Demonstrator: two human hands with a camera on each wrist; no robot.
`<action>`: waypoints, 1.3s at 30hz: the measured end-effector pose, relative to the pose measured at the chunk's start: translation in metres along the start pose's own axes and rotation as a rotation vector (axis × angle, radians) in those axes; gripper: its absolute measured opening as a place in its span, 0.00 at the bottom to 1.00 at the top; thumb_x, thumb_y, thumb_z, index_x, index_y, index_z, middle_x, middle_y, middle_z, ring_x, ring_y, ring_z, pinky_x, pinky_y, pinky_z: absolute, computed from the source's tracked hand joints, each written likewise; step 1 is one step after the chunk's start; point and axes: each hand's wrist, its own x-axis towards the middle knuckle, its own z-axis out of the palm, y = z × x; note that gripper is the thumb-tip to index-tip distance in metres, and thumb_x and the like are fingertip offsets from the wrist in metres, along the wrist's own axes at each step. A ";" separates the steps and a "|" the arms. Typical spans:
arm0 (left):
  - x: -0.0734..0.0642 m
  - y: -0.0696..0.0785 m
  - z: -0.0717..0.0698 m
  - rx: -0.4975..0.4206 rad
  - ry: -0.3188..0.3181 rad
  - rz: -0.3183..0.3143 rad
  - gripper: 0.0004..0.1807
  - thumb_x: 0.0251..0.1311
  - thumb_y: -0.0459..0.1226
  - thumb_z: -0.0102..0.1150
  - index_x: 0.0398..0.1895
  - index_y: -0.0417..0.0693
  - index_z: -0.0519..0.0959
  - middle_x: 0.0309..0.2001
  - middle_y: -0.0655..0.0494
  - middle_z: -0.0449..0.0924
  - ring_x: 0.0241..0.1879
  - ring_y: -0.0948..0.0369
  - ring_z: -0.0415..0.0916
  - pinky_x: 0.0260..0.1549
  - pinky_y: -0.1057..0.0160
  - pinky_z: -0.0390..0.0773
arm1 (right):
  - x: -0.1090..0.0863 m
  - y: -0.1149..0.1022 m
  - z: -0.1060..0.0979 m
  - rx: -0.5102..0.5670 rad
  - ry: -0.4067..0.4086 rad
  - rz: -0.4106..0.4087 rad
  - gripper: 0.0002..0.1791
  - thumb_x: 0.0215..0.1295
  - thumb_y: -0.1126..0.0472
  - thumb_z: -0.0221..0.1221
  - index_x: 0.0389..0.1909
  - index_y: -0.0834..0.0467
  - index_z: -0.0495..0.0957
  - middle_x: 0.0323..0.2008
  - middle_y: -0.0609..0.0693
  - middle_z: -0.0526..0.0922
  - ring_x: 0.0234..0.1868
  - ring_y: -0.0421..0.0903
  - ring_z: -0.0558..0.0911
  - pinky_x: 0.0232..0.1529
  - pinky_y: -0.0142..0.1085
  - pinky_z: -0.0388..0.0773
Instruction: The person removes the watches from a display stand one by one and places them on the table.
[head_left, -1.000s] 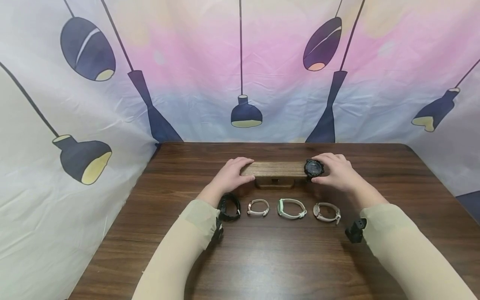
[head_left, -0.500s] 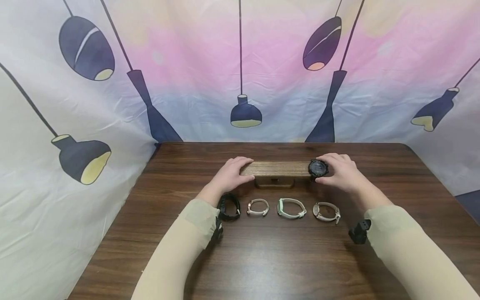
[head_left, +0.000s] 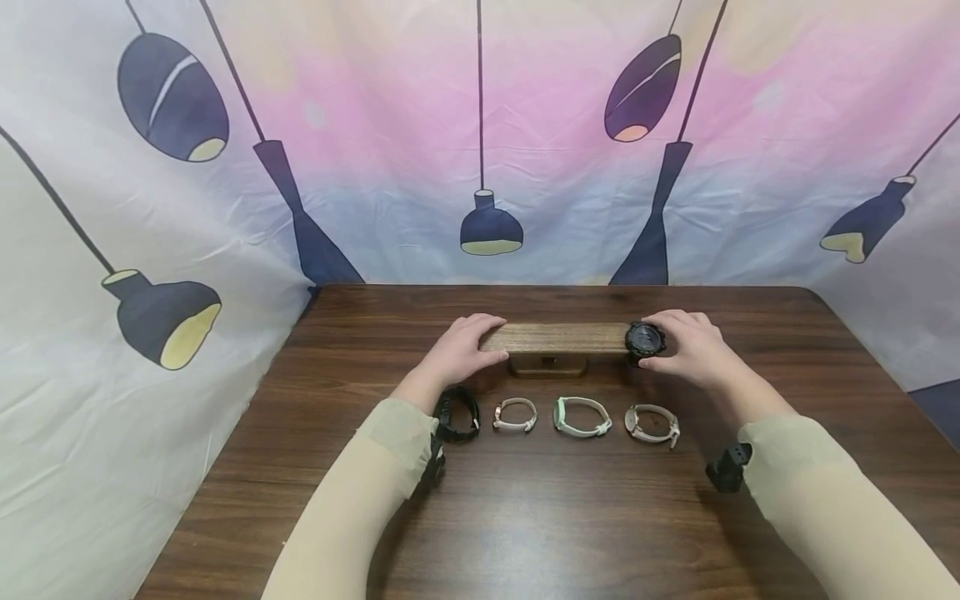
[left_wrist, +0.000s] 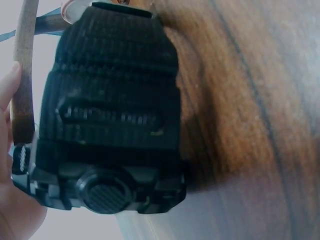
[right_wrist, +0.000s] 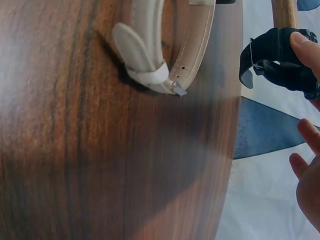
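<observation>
A wooden watch stand with a horizontal bar rises from the table. My left hand grips the bar's left end between thumb and fingers. At the opposite end, my right hand pinches a black digital watch by its sides. In the right wrist view, the bar's end meets this black watch, whose buckled strap hangs in a loop below the thumb. Another black watch stands on the table beneath my left wrist and fills much of the left wrist view.
In a row before the stand lie a small pinkish watch, a mint-green watch and a beige-strapped watch. The brown wooden table ends at a curtain printed with lamps.
My right hand has shifted rightward with the black watch, sliding it along to the bar's right end, so more of the bar shows. My left hand stays put.
</observation>
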 end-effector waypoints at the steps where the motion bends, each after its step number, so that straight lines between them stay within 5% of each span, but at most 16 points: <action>1: 0.000 0.000 0.000 -0.002 -0.001 0.000 0.31 0.59 0.50 0.60 0.65 0.52 0.68 0.64 0.54 0.66 0.64 0.53 0.59 0.61 0.53 0.60 | -0.001 0.000 0.000 -0.001 0.003 0.001 0.35 0.48 0.52 0.70 0.57 0.60 0.71 0.56 0.59 0.71 0.53 0.65 0.64 0.47 0.63 0.58; 9: 0.000 -0.001 0.000 -0.001 -0.005 -0.004 0.32 0.59 0.50 0.60 0.65 0.52 0.68 0.64 0.54 0.66 0.64 0.53 0.59 0.61 0.53 0.60 | -0.005 0.003 0.001 -0.002 0.058 -0.021 0.33 0.45 0.54 0.72 0.54 0.60 0.73 0.53 0.60 0.73 0.52 0.64 0.65 0.48 0.60 0.58; 39: 0.000 -0.001 0.001 -0.004 -0.001 -0.002 0.31 0.59 0.50 0.60 0.65 0.52 0.68 0.64 0.55 0.66 0.63 0.53 0.60 0.61 0.53 0.60 | -0.032 0.019 -0.005 -0.052 0.048 -0.006 0.32 0.44 0.53 0.72 0.51 0.61 0.74 0.50 0.61 0.74 0.50 0.64 0.67 0.42 0.59 0.61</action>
